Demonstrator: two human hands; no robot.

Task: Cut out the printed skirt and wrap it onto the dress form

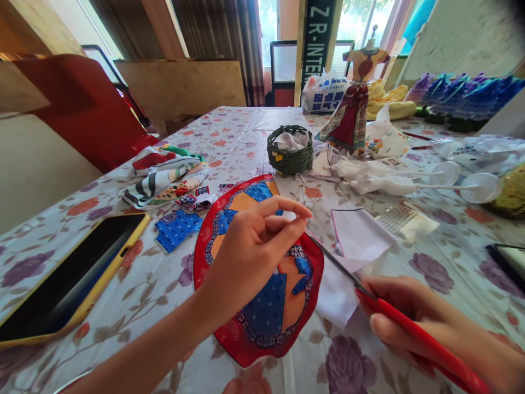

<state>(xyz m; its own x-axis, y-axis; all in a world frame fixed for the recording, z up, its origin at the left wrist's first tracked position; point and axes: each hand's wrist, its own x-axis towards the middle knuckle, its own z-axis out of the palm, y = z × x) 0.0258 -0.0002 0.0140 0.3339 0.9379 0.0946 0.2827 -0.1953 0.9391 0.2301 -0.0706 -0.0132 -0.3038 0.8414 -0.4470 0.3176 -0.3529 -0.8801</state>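
Observation:
My right hand (426,323) grips red-handled scissors (410,323), their blades together and pointing up and left. The scissor tips reach the fingertips of my left hand (258,235). Those fingertips are pinched together, and whatever lies between them is too small or hidden to make out. Under my left hand is a roundish piece of cloth (266,303) with a red border and a blue and orange pattern; my hand and forearm cover part of it. White cloth pieces (361,232) lie just right of it.
A yellow-cased phone (77,268) lies at left, near fabric scraps (168,175) and a blue cutout (178,227). Farther back stand a dark green woven basket (290,150) and a dressed doll figure (356,104). White doll forms on sticks (381,178) lie at right.

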